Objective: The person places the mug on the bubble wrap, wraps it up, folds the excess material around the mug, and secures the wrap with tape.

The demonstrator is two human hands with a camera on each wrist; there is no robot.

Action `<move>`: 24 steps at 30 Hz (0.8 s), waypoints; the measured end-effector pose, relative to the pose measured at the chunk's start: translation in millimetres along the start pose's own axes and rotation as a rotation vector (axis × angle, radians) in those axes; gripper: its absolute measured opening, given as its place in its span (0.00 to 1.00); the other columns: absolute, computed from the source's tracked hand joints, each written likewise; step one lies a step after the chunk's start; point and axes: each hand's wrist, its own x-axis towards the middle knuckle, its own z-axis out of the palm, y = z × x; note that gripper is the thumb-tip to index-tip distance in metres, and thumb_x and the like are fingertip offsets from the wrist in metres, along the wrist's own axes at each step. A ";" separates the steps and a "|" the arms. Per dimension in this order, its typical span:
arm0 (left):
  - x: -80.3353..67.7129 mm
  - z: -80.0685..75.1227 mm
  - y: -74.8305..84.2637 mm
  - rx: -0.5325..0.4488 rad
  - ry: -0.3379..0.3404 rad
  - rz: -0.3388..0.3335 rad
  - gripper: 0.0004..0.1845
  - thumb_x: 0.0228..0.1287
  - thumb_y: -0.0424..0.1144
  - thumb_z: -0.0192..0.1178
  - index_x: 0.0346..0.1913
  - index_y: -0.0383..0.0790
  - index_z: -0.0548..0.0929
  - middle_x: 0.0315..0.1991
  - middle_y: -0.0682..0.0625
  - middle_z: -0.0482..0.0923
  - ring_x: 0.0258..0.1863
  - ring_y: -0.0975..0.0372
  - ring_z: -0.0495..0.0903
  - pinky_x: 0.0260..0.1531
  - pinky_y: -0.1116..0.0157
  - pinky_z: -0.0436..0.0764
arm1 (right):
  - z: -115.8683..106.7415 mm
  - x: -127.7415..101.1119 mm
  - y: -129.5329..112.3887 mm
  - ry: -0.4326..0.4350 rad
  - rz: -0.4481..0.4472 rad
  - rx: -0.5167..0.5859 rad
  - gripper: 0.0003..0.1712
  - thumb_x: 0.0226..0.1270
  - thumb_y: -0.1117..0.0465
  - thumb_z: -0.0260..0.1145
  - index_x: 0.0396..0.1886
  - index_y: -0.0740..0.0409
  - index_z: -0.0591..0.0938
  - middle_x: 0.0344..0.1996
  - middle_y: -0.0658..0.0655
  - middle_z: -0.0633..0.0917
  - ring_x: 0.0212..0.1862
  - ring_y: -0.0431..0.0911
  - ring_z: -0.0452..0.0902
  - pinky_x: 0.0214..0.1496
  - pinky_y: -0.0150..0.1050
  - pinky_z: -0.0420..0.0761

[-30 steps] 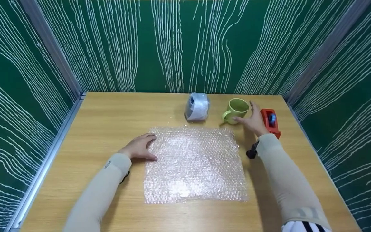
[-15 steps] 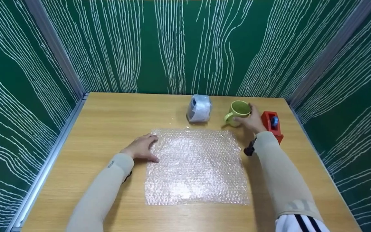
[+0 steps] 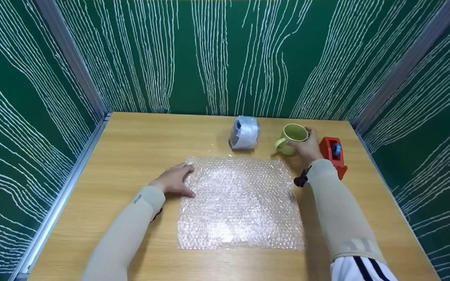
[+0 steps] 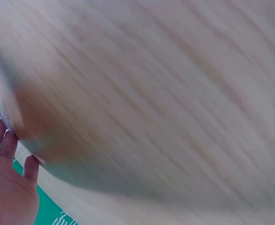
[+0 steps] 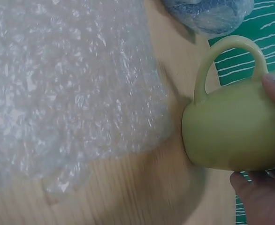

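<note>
A yellow-green mug [image 3: 290, 145] is at the back right of the table, its handle pointing left. My right hand [image 3: 305, 148] grips its right side, thumb in front and fingers around the far side. In the right wrist view the mug [image 5: 231, 131] sits close beside a corner of the bubble wrap [image 5: 76, 84]. That bubble wrap [image 3: 240, 203] lies flat as a roughly square sheet in the middle of the table. At its left edge rests my left hand [image 3: 174, 179], thumb and fingers spread. The left wrist view catches only part of the left hand [image 4: 11, 183].
Behind the sheet stands a bubble-wrapped bundle [image 3: 245, 133]. A red tape dispenser [image 3: 333, 156] with a blue roll is just right of my right hand. Green walls with white lines [image 3: 193, 58] enclose the wooden table [image 3: 147, 136] at the back and sides.
My right hand has closed in around the mug, its fingers now against the far side. The left hand stays at the sheet's edge. The head view has shifted slightly.
</note>
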 end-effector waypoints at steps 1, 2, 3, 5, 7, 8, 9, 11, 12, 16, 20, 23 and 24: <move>0.4 0.4 -0.5 -0.003 -0.007 -0.007 0.57 0.53 0.60 0.83 0.82 0.40 0.68 0.84 0.39 0.64 0.85 0.39 0.60 0.85 0.40 0.56 | 0.8 -1.4 -0.6 0.012 0.002 0.008 0.63 0.65 0.60 0.82 0.87 0.58 0.49 0.84 0.68 0.62 0.84 0.62 0.59 0.89 0.56 0.60; 0.9 0.8 -0.9 -0.006 -0.013 -0.014 0.57 0.54 0.60 0.82 0.82 0.41 0.68 0.85 0.39 0.62 0.85 0.40 0.58 0.86 0.40 0.55 | 1.7 -2.4 -1.0 0.026 0.007 0.021 0.63 0.64 0.61 0.83 0.87 0.57 0.50 0.83 0.67 0.63 0.83 0.61 0.60 0.88 0.55 0.61; 1.2 1.1 -1.3 -0.012 -0.021 -0.022 0.58 0.54 0.60 0.82 0.83 0.41 0.67 0.86 0.39 0.61 0.86 0.40 0.56 0.86 0.40 0.53 | 2.5 -2.6 -0.8 0.039 0.011 0.031 0.62 0.64 0.61 0.83 0.86 0.57 0.52 0.82 0.67 0.64 0.82 0.60 0.61 0.88 0.54 0.62; 1.8 1.5 -1.9 -0.022 -0.035 -0.036 0.58 0.54 0.61 0.82 0.84 0.42 0.66 0.87 0.39 0.58 0.87 0.41 0.53 0.87 0.40 0.50 | 4.3 -3.5 -1.3 0.060 0.013 0.041 0.60 0.63 0.61 0.84 0.85 0.57 0.54 0.81 0.65 0.66 0.81 0.58 0.64 0.87 0.52 0.64; 1.8 1.1 -2.3 -0.031 -0.043 -0.046 0.59 0.54 0.61 0.82 0.84 0.43 0.65 0.88 0.39 0.56 0.88 0.41 0.51 0.88 0.40 0.47 | 5.1 -2.5 -1.2 0.070 0.024 0.043 0.59 0.62 0.60 0.84 0.83 0.55 0.56 0.79 0.63 0.67 0.79 0.55 0.65 0.86 0.50 0.65; 1.9 0.8 -2.4 -0.032 -0.040 -0.042 0.59 0.54 0.61 0.82 0.84 0.43 0.65 0.87 0.38 0.56 0.88 0.41 0.51 0.87 0.39 0.48 | 5.1 -2.8 -2.1 0.068 0.030 0.045 0.59 0.62 0.60 0.85 0.84 0.54 0.56 0.79 0.62 0.67 0.79 0.55 0.65 0.87 0.51 0.65; 2.2 0.5 -2.5 -0.031 -0.036 -0.038 0.58 0.54 0.61 0.82 0.84 0.43 0.66 0.87 0.38 0.57 0.88 0.41 0.51 0.87 0.39 0.48 | 4.7 -3.0 -3.2 0.064 0.031 0.041 0.60 0.62 0.59 0.85 0.84 0.54 0.55 0.79 0.62 0.67 0.79 0.55 0.65 0.87 0.52 0.64; 2.8 1.4 -2.7 -0.027 -0.029 -0.029 0.58 0.53 0.61 0.82 0.83 0.42 0.67 0.87 0.38 0.58 0.87 0.40 0.53 0.87 0.39 0.50 | 2.8 -7.2 -4.8 0.052 0.015 0.016 0.61 0.63 0.55 0.85 0.84 0.54 0.55 0.80 0.63 0.66 0.80 0.56 0.64 0.87 0.54 0.64; 3.0 1.8 -3.0 -0.024 -0.027 -0.027 0.58 0.53 0.61 0.82 0.83 0.42 0.67 0.87 0.38 0.58 0.87 0.40 0.53 0.87 0.39 0.51 | 1.8 -9.4 -6.0 0.045 0.010 0.003 0.61 0.63 0.54 0.85 0.85 0.54 0.55 0.80 0.62 0.66 0.80 0.57 0.64 0.87 0.55 0.63; 3.5 3.4 -4.6 -0.008 -0.027 -0.017 0.57 0.54 0.61 0.81 0.83 0.42 0.67 0.86 0.39 0.60 0.87 0.41 0.54 0.86 0.39 0.53 | 1.2 -20.3 -13.8 0.020 -0.033 -0.056 0.62 0.62 0.49 0.85 0.85 0.55 0.55 0.80 0.63 0.67 0.80 0.58 0.64 0.87 0.56 0.64; 2.8 3.3 -5.0 -0.003 -0.031 -0.009 0.58 0.54 0.61 0.81 0.83 0.42 0.66 0.86 0.39 0.60 0.87 0.41 0.54 0.87 0.40 0.52 | 3.7 -33.4 -23.0 -0.001 -0.062 -0.073 0.61 0.62 0.51 0.85 0.84 0.55 0.57 0.79 0.62 0.68 0.80 0.58 0.64 0.86 0.57 0.64; 2.2 2.0 -4.8 -0.002 -0.030 -0.008 0.58 0.54 0.61 0.81 0.83 0.42 0.66 0.86 0.39 0.60 0.87 0.40 0.54 0.86 0.40 0.53 | 5.9 -43.9 -29.7 -0.027 -0.089 -0.078 0.59 0.63 0.53 0.85 0.84 0.56 0.57 0.79 0.63 0.68 0.79 0.58 0.64 0.87 0.58 0.64; 2.2 1.6 -4.8 -0.001 -0.030 -0.005 0.58 0.54 0.61 0.81 0.83 0.41 0.66 0.86 0.38 0.60 0.87 0.40 0.54 0.86 0.40 0.53 | 6.6 -47.1 -31.3 -0.037 -0.099 -0.079 0.59 0.63 0.54 0.84 0.84 0.56 0.57 0.79 0.63 0.68 0.80 0.59 0.64 0.87 0.58 0.64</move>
